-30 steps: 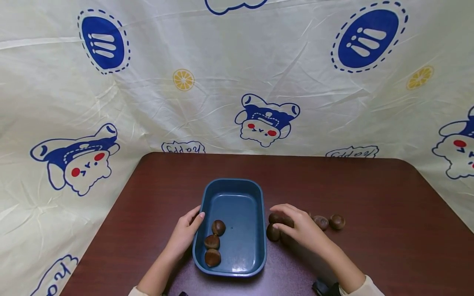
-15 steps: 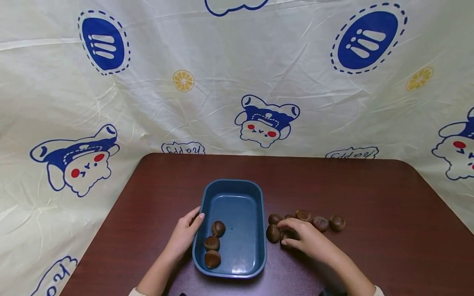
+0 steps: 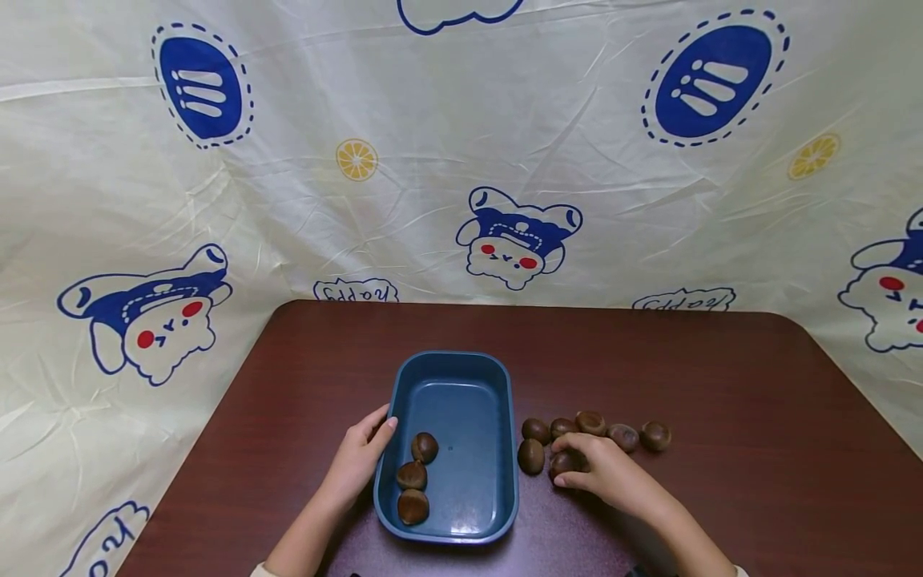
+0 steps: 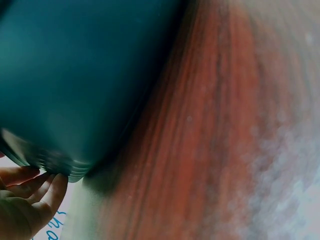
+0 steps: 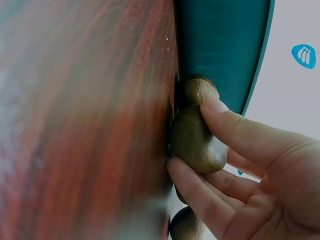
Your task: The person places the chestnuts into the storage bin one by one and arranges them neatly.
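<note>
A blue rectangular tray (image 3: 469,433) lies on the table with three brown chestnuts (image 3: 413,507) along its left side. My left hand (image 3: 360,457) holds the tray's left edge, thumb at the rim and fingers on the outer wall; the left wrist view shows its fingertips (image 4: 59,185) against that wall. To the right of the tray, my right hand (image 3: 606,473) pinches a chestnut (image 5: 192,137) between thumb and fingers, low at the tabletop. Part of this chestnut is hidden by the fingers. Another chestnut (image 3: 531,457) sits between it and the tray.
Behind the right hand, several more chestnuts (image 3: 590,422) form a loose row, ending in one chestnut (image 3: 655,436) at the far right. The dark red-brown table (image 3: 721,377) has rounded back corners. A white printed cloth (image 3: 418,224) hangs behind it.
My right hand has moved right and slightly toward me, from over the chestnuts near the tray onto the one it now pinches. My left hand and the tray stay in place.
</note>
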Motion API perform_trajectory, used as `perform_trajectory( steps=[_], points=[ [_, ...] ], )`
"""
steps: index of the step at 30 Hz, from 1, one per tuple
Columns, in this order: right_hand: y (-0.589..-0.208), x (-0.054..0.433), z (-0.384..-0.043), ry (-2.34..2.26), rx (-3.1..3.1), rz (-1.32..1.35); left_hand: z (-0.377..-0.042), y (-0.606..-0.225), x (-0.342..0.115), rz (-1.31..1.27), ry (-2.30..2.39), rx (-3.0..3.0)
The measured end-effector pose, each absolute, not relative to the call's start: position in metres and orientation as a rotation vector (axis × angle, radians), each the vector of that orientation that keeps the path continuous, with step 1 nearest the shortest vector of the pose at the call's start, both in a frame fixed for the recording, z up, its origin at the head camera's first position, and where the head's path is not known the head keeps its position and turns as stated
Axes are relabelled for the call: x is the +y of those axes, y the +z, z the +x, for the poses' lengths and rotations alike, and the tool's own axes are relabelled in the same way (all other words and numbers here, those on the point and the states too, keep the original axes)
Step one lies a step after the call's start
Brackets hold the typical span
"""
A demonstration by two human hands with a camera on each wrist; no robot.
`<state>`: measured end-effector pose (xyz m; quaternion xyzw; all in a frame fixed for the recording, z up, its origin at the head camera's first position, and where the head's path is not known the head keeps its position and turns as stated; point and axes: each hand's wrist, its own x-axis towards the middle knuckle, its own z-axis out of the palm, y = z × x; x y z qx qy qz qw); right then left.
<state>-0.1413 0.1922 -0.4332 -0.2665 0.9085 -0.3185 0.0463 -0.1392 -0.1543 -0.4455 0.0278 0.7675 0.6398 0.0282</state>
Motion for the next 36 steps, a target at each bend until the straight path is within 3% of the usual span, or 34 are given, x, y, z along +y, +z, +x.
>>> perform_trajectory(
  steps=[19,36],
  points=[
    [-0.424,0.195,-0.141,-1.121,2.781,-0.806,-0.139,-0.444,-0.155,0.096,1.974,2.371],
    [-0.398,0.166,-0.156,-1.3,2.792,-0.802,-0.139,-0.446,-0.154,0.102,1.992,2.368]
  ],
)
